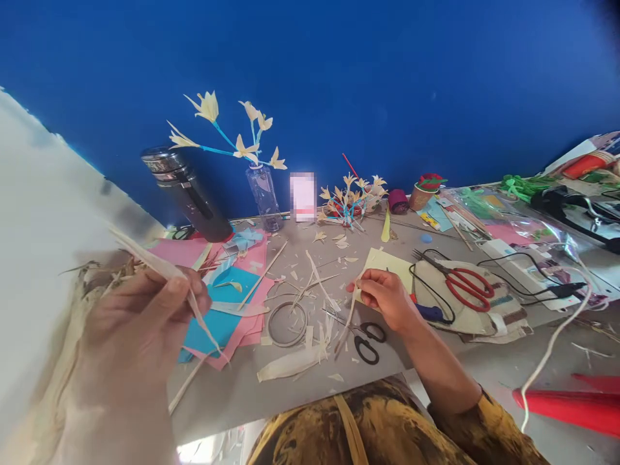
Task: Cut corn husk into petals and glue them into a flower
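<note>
Raised at the left, my left hand [140,323] pinches a pale strip of dried husk [152,259] between thumb and fingers; its thin tail hangs below the fingers. My right hand [387,296] is closed in a pinch over the yellow paper [376,259], with a thin husk strip [345,336] trailing down from its fingertips. Black-handled scissors [367,352] lie on the table just below that hand. Between my hands are a wire coil [269,329], husk scraps and a wide husk piece [290,363]. Blue paper [227,328] on pink sheets lies beside my left hand.
Along the blue wall stand a black flask [191,197], a clear bottle [264,197] with husk flowers and a cluster of small flowers [351,203]. To the right lie red-handled scissors [469,290] on a cloth and a power strip [518,265]. A husk bundle [65,361] hangs at left.
</note>
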`<state>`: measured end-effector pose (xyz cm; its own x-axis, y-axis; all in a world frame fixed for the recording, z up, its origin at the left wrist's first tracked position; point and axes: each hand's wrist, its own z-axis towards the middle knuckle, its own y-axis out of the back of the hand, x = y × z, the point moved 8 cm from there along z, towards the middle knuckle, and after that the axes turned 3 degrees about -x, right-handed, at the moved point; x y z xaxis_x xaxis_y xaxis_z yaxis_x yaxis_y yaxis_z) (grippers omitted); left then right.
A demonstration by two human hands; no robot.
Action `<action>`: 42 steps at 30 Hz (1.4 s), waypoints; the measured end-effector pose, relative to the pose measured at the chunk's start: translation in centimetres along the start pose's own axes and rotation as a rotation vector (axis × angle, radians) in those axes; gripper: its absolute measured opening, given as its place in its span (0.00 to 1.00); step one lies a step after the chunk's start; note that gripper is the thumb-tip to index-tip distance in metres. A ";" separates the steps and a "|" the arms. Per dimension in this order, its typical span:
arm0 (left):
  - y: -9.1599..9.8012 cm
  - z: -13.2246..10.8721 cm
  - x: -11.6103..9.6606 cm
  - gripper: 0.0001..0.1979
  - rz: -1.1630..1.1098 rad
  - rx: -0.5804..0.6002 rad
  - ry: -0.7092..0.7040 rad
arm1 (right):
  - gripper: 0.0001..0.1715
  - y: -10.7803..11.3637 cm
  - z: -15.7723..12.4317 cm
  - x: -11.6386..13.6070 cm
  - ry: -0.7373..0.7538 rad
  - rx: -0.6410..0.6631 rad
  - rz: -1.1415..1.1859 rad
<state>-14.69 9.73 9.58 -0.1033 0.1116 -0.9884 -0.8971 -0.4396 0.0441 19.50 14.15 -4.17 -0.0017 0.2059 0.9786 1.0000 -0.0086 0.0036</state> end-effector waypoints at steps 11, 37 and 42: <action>-8.7 -2.8 5.8 0.14 0.466 0.315 -0.091 | 0.11 -5.5 -1.9 -0.2 -0.090 0.331 0.250; -14.6 -7.1 11.2 0.19 -0.544 0.420 0.650 | 0.27 -8.9 -4.7 -1.7 -0.080 0.608 0.063; -14.1 -6.8 10.6 0.19 -0.527 0.394 0.572 | 0.24 -8.3 -4.4 -2.4 -0.137 0.502 0.016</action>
<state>-0.23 11.01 -2.52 0.5041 -0.2970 -0.8109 -0.8613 -0.1046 -0.4971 11.19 9.39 -5.64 -0.0192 0.3360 0.9417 0.8813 0.4505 -0.1428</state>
